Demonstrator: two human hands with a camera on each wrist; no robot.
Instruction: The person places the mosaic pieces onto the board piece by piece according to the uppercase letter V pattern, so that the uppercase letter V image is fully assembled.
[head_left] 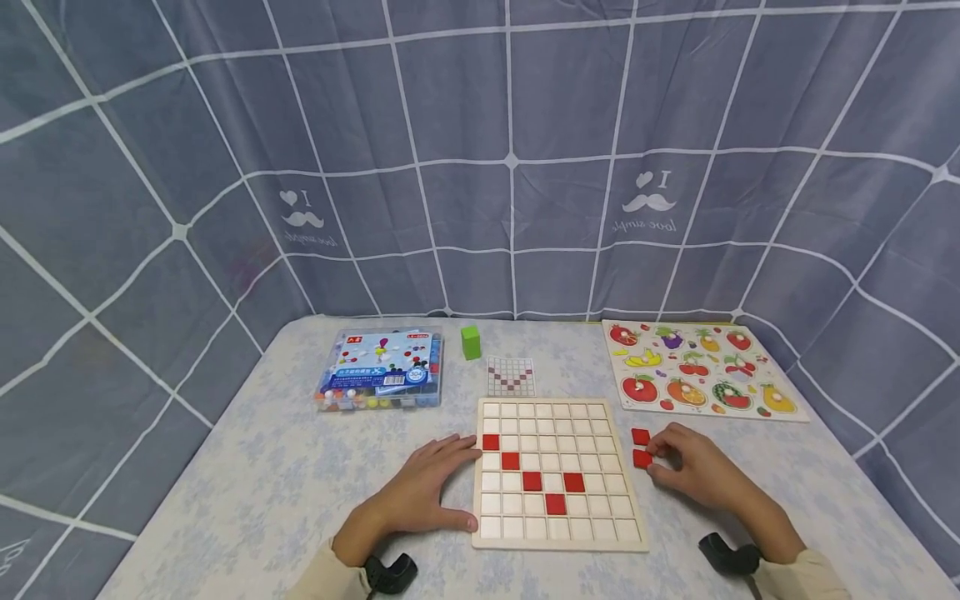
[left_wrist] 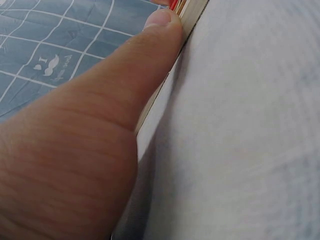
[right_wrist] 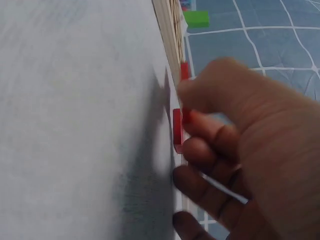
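A wooden grid board (head_left: 562,547) lies flat on the table, its white squares holding several red tiles in a V-like slanting pattern. My left hand (head_left: 427,487) rests along the board's left edge, fingers extended, with the thumb (left_wrist: 160,30) touching the rim in the left wrist view. To the right of the board, my right hand (head_left: 697,467) pinches a red square tile (head_left: 642,458) between thumb and fingers. Another red tile (head_left: 640,436) lies just beyond it on the cloth. In the right wrist view the thumb partly covers the pinched tile (right_wrist: 184,70).
Behind the board lies a small pattern card (head_left: 511,377), with a green block (head_left: 470,342) near it. A clear plastic box (head_left: 381,371) of colored pieces sits back left. At back right lies a fruit puzzle board (head_left: 705,371). Grid-patterned curtains (head_left: 465,208) surround the table.
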